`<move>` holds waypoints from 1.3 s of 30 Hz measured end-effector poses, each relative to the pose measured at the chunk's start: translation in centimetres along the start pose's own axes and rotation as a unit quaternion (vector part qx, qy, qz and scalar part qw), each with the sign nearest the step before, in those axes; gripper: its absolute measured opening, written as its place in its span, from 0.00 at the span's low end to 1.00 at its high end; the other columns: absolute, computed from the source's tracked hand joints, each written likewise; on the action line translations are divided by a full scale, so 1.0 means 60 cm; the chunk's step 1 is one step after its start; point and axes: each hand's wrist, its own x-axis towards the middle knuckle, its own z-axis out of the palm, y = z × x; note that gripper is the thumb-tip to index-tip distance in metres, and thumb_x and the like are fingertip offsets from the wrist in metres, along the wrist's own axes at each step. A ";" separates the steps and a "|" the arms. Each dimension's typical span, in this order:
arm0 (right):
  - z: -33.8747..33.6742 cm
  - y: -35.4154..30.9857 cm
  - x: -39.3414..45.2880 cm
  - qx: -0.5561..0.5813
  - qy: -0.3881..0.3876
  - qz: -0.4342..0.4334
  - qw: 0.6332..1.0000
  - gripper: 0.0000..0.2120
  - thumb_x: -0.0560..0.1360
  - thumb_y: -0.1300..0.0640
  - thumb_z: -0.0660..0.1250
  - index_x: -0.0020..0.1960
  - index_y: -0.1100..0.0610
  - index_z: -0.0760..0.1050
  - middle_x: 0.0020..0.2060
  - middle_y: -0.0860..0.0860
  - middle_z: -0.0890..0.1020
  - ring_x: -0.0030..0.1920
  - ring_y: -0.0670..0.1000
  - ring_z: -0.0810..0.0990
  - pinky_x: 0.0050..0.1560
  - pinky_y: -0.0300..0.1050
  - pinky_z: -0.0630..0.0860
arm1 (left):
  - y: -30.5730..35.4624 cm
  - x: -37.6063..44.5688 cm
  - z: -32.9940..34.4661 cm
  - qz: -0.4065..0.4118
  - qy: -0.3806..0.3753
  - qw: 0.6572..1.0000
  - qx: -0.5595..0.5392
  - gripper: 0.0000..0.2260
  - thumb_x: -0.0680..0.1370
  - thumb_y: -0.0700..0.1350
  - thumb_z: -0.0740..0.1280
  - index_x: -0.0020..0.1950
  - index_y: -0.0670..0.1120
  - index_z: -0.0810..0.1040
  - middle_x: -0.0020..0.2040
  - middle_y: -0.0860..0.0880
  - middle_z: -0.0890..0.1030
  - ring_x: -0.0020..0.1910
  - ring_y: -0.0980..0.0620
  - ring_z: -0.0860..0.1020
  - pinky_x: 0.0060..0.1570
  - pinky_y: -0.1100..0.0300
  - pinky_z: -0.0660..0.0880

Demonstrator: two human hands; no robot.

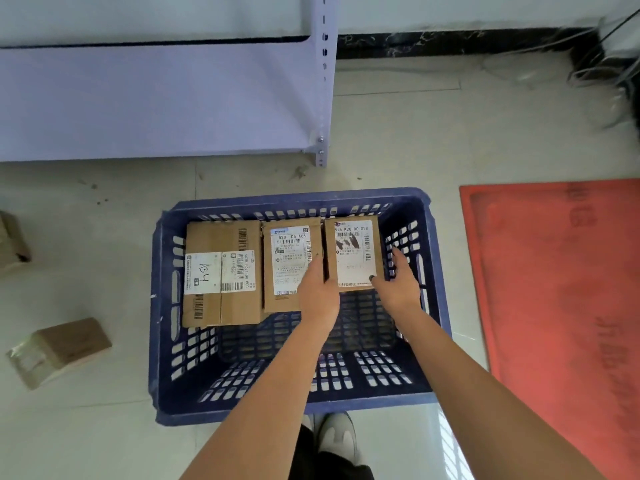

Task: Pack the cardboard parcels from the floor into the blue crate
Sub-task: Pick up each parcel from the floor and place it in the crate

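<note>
Crate [294, 407] holds three parcels; both your hands are on the right-hand one.

The three stand side by side along the far wall: left parcel [221, 271], widest, marked "A34"; middle parcel [285, 258]; right parcel [353, 251], labelled "516 K20-00 028". All show labels up, and the near half of the crate floor is bare. Your left hand [317, 292] lies at the seam between middle and right parcel, fingers straight against the right parcel's left side. Your right hand [398, 285] has its thumb on that parcel's near right corner and fingers running up its right side, slightly spread; whether they grip or merely press, you cannot tell. Two more parcels lie on the floor to the left: near parcel [59, 351], taped, tilted; far parcel [12, 242], cut by the frame edge. A red mat [561, 289] lies right of the crate, a grey shelf [156, 98] beyond it.
</note>
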 end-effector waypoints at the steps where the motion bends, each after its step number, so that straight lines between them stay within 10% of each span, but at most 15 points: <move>1: -0.006 -0.008 -0.018 0.009 -0.010 -0.008 1.000 0.34 0.74 0.61 0.67 0.75 0.50 0.56 0.70 0.53 0.69 0.68 0.54 0.69 0.67 0.51 0.66 | 0.006 -0.010 -0.012 -0.011 0.007 1.000 -0.017 0.24 0.79 0.34 0.55 0.74 0.47 0.61 0.74 0.47 0.65 0.72 0.49 0.64 0.70 0.58 0.63; 4: -0.018 -0.039 -0.082 0.039 -0.044 -0.034 0.998 0.32 0.73 0.63 0.67 0.73 0.49 0.60 0.67 0.52 0.73 0.62 0.47 0.70 0.63 0.45 0.67 | 0.030 -0.048 -0.056 -0.033 0.026 0.997 -0.059 0.26 0.78 0.32 0.57 0.74 0.48 0.61 0.73 0.46 0.66 0.70 0.49 0.67 0.54 0.65 0.67; 9: -0.018 -0.082 -0.178 0.080 -0.093 -0.026 0.992 0.35 0.73 0.68 0.66 0.74 0.47 0.58 0.72 0.50 0.67 0.64 0.49 0.71 0.59 0.41 0.69 | 0.066 -0.118 -0.133 -0.028 0.024 0.995 -0.092 0.31 0.74 0.29 0.63 0.74 0.48 0.62 0.72 0.45 0.68 0.70 0.48 0.68 0.65 0.53 0.70; 22: 0.104 -0.111 -0.297 0.111 -0.143 -0.070 0.981 0.35 0.72 0.65 0.70 0.74 0.49 0.59 0.72 0.50 0.66 0.72 0.51 0.65 0.68 0.44 0.63 | 0.001 -0.163 -0.305 -0.012 0.002 0.986 -0.163 0.28 0.75 0.38 0.66 0.73 0.53 0.63 0.72 0.50 0.68 0.71 0.51 0.66 0.60 0.60 0.62; 39: 0.564 -0.185 -0.502 0.043 -0.234 -0.036 0.971 0.40 0.68 0.60 0.74 0.74 0.49 0.59 0.72 0.48 0.65 0.72 0.49 0.63 0.67 0.43 0.64 | -0.258 -0.151 -0.767 -0.112 0.077 0.975 -0.177 0.29 0.73 0.35 0.68 0.72 0.49 0.65 0.71 0.46 0.69 0.71 0.49 0.66 0.65 0.58 0.63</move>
